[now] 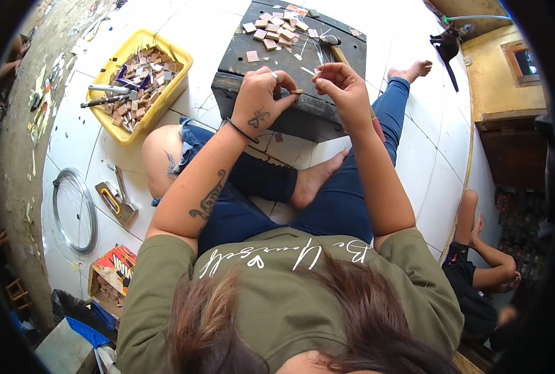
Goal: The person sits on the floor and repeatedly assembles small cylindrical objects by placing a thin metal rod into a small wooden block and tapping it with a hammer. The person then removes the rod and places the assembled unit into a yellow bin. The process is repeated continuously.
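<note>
My left hand (265, 93) is above the near edge of a dark wooden block table (234, 62), thumb and finger pinching a small wooden tile (296, 91). Just right of it, my right hand (344, 90) is closed in a pinch on a small pale piece (316, 75), too small to name. The two hands are close together but apart. Beyond them on the table lies a heap of small pinkish-brown wooden tiles (277, 30), and a single tile (252, 56) sits nearer. A hammer (331, 40) rests behind my right hand, beside several thin wire pieces (320, 53).
At left stands a yellow basin (187, 62) full of wooden tiles and tools. Nearer lie a wire coil (93, 215), a hand tool (116, 202) and a red-yellow carton (112, 268). A black cat (447, 47) is at far right; another person (477, 274) is at lower right.
</note>
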`<state>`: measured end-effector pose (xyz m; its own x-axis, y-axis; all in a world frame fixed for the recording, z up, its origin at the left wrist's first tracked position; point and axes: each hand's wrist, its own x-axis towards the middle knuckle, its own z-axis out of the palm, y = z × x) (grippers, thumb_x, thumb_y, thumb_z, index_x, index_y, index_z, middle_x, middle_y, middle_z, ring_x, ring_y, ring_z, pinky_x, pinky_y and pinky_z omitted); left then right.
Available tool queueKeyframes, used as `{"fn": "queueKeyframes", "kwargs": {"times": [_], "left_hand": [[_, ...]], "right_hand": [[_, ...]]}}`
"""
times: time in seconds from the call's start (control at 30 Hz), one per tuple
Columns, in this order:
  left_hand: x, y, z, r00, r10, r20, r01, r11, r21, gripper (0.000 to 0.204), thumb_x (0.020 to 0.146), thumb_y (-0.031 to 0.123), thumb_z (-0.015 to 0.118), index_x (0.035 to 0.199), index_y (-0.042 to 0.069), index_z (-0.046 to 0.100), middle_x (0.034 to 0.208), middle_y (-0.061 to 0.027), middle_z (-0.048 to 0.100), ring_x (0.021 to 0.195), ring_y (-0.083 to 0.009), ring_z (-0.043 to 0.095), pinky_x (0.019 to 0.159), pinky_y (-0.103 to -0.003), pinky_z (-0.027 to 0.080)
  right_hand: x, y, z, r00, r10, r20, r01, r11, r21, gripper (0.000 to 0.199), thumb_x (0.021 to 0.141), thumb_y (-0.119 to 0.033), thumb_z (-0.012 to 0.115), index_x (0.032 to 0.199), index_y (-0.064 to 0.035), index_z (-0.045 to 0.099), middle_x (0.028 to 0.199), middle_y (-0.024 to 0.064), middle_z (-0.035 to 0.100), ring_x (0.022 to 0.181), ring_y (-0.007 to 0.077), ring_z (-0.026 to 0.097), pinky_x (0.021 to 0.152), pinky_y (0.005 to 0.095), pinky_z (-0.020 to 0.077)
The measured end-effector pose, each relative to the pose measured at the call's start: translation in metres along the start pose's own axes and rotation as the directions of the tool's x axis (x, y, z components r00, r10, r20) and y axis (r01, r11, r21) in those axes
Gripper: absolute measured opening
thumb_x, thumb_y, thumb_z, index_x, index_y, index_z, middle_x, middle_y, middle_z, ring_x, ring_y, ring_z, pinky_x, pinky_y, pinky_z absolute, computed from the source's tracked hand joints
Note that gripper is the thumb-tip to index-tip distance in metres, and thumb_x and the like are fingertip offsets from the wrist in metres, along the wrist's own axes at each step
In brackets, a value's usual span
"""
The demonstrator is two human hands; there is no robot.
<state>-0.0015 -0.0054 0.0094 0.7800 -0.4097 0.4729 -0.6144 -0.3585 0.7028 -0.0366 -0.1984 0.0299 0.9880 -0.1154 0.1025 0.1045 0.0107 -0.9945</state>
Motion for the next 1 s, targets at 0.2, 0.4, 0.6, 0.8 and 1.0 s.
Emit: {"fn": "queueKeyframes", "kwargs": {"times": [0.2,0.4,0.6,0.8,1.0], "left_hand": [[-0.001,-0.005,0.001,0.999,-0.04,0.001,0.04,0.997,-0.065,0.016,0.075,0.018,0.08,0.08,0.006,0.071,0.063,-0.0037,0.062,0.062,-0.0143,0.059,0.07,-0.027,0.047],[-0.002,-0.009,0.003,0.998,-0.06,0.004,0.06,0.996,-0.066,0.016,0.073,0.022,0.079,0.078,0.009,0.071,0.061,-0.0043,0.059,0.064,-0.0212,0.058,0.075,-0.035,0.045],[-0.003,-0.01,0.005,0.999,-0.038,-0.018,0.037,0.999,-0.037,0.016,0.072,0.023,0.079,0.078,0.01,0.071,0.061,-0.0039,0.057,0.065,-0.022,0.058,0.074,-0.036,0.045],[-0.004,-0.012,0.007,0.999,-0.042,-0.013,0.041,0.999,-0.024,0.015,0.073,0.024,0.078,0.078,0.012,0.071,0.062,-0.0035,0.057,0.067,-0.0213,0.057,0.075,-0.035,0.044],[-0.002,-0.008,0.008,0.999,-0.036,-0.03,0.035,0.999,-0.03,0.014,0.076,0.025,0.076,0.079,0.011,0.072,0.064,-0.0041,0.06,0.069,-0.022,0.059,0.077,-0.035,0.045]], "right_hand": [[0.0,-0.003,0.004,0.998,-0.043,0.035,0.048,0.99,-0.136,0.015,0.083,-0.008,0.073,0.094,-0.001,0.067,0.084,0.0037,0.069,0.076,0.0081,0.065,0.069,0.0219,0.0525],[-0.005,-0.005,0.016,0.992,-0.113,0.058,0.124,0.953,-0.275,0.011,0.082,-0.009,0.074,0.087,-0.0009,0.068,0.08,0.0032,0.07,0.073,0.0071,0.065,0.07,0.0217,0.0528],[-0.008,-0.011,0.02,0.982,-0.175,0.074,0.19,0.895,-0.404,0.01,0.082,-0.007,0.073,0.087,0.0005,0.069,0.078,0.0058,0.071,0.074,0.0092,0.067,0.071,0.0237,0.0543],[-0.01,-0.015,0.024,0.958,-0.257,0.126,0.286,0.832,-0.476,0.009,0.081,-0.005,0.072,0.088,0.0006,0.069,0.079,0.0082,0.071,0.076,0.0132,0.069,0.072,0.0255,0.0549],[-0.011,-0.019,0.025,0.956,-0.257,0.142,0.293,0.811,-0.506,0.011,0.081,-0.006,0.072,0.088,0.0012,0.069,0.08,0.0089,0.071,0.074,0.0146,0.069,0.07,0.0259,0.0541]]}}
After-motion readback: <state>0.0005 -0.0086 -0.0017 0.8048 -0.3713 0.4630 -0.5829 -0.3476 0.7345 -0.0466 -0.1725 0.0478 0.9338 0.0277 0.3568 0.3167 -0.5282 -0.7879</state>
